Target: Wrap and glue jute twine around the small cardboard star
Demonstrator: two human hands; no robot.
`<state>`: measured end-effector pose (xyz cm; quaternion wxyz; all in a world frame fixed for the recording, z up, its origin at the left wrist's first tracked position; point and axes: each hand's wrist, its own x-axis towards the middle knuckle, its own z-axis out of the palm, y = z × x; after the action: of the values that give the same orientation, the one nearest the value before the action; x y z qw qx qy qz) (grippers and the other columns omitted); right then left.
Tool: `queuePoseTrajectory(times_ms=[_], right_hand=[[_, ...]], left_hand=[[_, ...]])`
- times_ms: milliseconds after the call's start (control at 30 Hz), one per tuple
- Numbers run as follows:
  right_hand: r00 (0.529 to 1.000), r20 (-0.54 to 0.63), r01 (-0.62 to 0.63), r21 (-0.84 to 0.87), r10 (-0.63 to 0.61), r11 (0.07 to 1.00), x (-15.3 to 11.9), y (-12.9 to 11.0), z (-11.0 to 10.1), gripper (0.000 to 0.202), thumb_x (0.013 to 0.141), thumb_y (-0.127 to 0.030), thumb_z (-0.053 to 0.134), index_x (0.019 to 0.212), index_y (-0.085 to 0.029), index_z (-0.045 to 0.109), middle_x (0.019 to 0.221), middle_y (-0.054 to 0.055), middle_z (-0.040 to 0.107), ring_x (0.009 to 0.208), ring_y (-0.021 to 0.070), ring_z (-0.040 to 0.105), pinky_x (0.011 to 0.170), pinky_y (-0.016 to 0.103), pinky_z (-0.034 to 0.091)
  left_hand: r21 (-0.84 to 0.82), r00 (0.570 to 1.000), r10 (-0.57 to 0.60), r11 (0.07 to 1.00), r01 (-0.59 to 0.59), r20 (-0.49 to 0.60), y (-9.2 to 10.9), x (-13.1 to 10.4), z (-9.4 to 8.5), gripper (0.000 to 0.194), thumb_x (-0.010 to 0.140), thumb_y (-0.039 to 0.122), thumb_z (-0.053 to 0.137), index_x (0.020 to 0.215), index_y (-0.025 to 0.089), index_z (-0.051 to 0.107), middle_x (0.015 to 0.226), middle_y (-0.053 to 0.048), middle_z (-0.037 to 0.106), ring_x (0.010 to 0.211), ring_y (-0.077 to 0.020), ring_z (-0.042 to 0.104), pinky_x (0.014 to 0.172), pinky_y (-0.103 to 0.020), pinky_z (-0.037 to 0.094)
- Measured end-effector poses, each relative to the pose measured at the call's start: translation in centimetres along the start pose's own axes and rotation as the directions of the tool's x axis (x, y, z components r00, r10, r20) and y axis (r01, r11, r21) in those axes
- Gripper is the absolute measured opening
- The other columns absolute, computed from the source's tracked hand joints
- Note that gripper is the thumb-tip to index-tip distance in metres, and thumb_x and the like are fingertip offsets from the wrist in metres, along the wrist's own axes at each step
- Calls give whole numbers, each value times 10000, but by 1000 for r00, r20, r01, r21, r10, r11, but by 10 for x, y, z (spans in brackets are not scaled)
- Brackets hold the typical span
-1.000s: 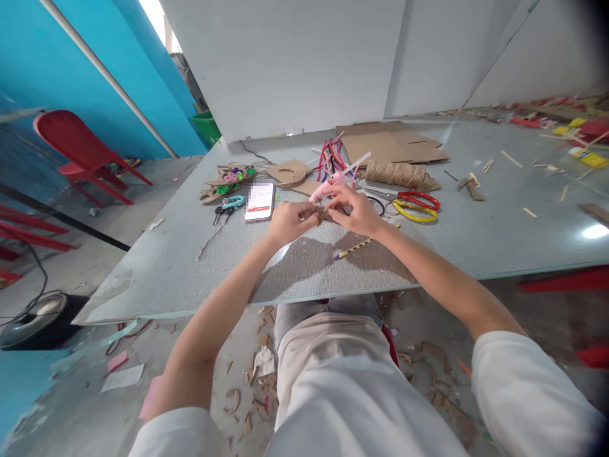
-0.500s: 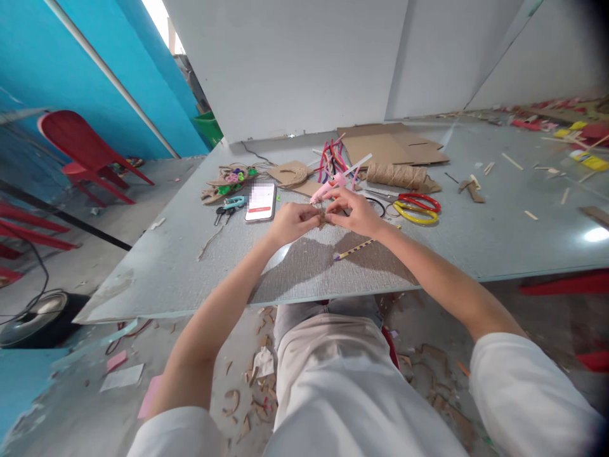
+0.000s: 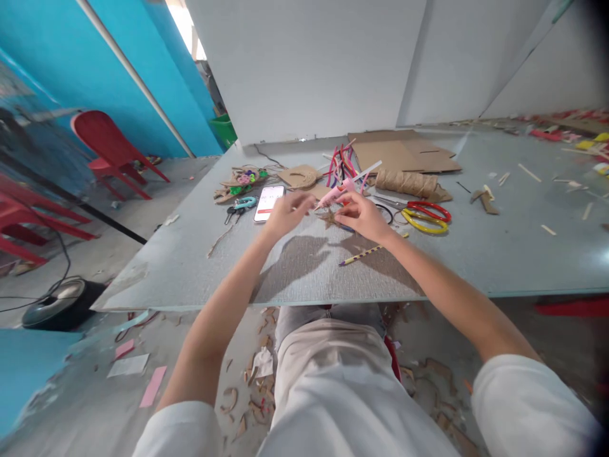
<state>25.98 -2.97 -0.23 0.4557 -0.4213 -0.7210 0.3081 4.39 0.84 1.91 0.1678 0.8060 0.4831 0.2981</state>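
Observation:
A small brown star-shaped piece (image 3: 328, 219) is pinched at its right side by my right hand (image 3: 360, 216), just above the table. My left hand (image 3: 288, 214) is apart from the star on its left, fingers spread and slightly curled, with nothing seen in them. Between and behind my hands lies a pink glue gun (image 3: 337, 190) with a pale glue stick out of its back end, its nozzle pointing toward my left fingers. A striped pencil (image 3: 364, 256) lies nearer to me. Beside my left hand is a phone (image 3: 267, 204), partly covered by it.
Right of my hands lie red-and-yellow scissors (image 3: 428, 219) and a roll of twine (image 3: 406, 184). Cardboard sheets (image 3: 404, 149) and pink and red pipe cleaners (image 3: 341, 162) are behind. Keys (image 3: 233, 212) and a decorated brown piece (image 3: 242, 181) sit left. The table's front edge (image 3: 295, 302) is near my lap.
My left hand has let go of the brown star and moved up and left, fingers spreading. My right hand keeps the star, which now shows more fully. The view has shifted slightly left.

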Motion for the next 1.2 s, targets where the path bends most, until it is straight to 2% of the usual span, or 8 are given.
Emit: queuePoseTrajectory(times_ms=[100, 233, 433, 567, 733, 900, 1033, 1200], right_hand=[[999, -31, -29, -12, 28, 1000, 2, 5, -2, 315, 693, -334, 664, 937, -190, 526, 787, 37, 672, 736, 182, 655, 728, 357, 512], [999, -28, -33, -17, 33, 999, 1, 9, 1, 260, 698, -314, 656, 900, -201, 537, 758, 24, 682, 698, 180, 658, 700, 350, 516], [999, -2, -43, -8, 43, 999, -1, 7, 6, 217, 704, -285, 636, 873, -202, 528, 746, 20, 681, 666, 182, 668, 609, 315, 526], [999, -6, -39, 0, 39, 999, -1, 2, 4, 212, 718, -278, 626, 891, -200, 532, 763, 28, 684, 692, 184, 668, 628, 322, 530], [1000, -7, -16, 24, 17, 1000, -1, 0, 3, 219, 716, -277, 634, 898, -193, 543, 764, 27, 685, 691, 177, 666, 640, 321, 530], [999, -39, 21, 61, -19, 998, 1, 0, 2, 231, 713, -296, 645, 899, -189, 558, 798, 33, 689, 710, 166, 666, 663, 314, 535], [996, -78, 43, 91, -36, 995, 3, 0, 2, 235, 707, -299, 652, 892, -181, 567, 834, 42, 691, 778, 170, 665, 727, 321, 532], [991, -127, 53, 76, -43, 996, 3, 1, 3, 219, 721, -297, 645, 893, -186, 566, 850, 38, 684, 793, 171, 657, 726, 321, 529]], left_hand=[[151, 958, -223, 956, 252, -183, -27, 11, -22, 446, 909, 428, 357, 1263, 170, 442, 1097, -134, 634, 990, -245, 604, 749, -321, 475], [332, 876, -439, 811, 481, -198, -58, 24, -34, 778, 768, 482, 621, 1362, 80, 319, 1094, -230, 611, 1056, -382, 549, 822, -482, 442], [495, 825, -539, 677, 545, -170, -65, 55, -11, 388, 897, 375, 527, 1215, 157, 491, 1228, -104, 514, 1089, -246, 528, 912, -476, 446], [532, 795, -572, 616, 581, -205, -63, 66, -3, 353, 897, 342, 535, 1193, 151, 504, 1199, -100, 529, 1049, -233, 550, 870, -446, 480], [524, 796, -547, 613, 591, -259, -58, 61, 2, 361, 896, 340, 537, 1203, 154, 497, 1216, -99, 518, 1059, -233, 544, 881, -450, 474], [465, 850, -468, 713, 525, -242, -39, 53, -14, 373, 890, 375, 536, 1187, 151, 508, 1208, -100, 524, 1073, -241, 533, 903, -465, 447], [401, 941, -236, 859, 318, -241, -14, 37, -19, 393, 894, 445, 453, 1110, 130, 546, 1220, -185, 529, 1230, -388, 384, 912, -500, 380], [184, 994, 53, 982, -36, -91, 14, 6, 11, 368, 967, 370, 228, 991, 202, 554, 887, -45, 668, 816, -154, 635, 686, -244, 469]])
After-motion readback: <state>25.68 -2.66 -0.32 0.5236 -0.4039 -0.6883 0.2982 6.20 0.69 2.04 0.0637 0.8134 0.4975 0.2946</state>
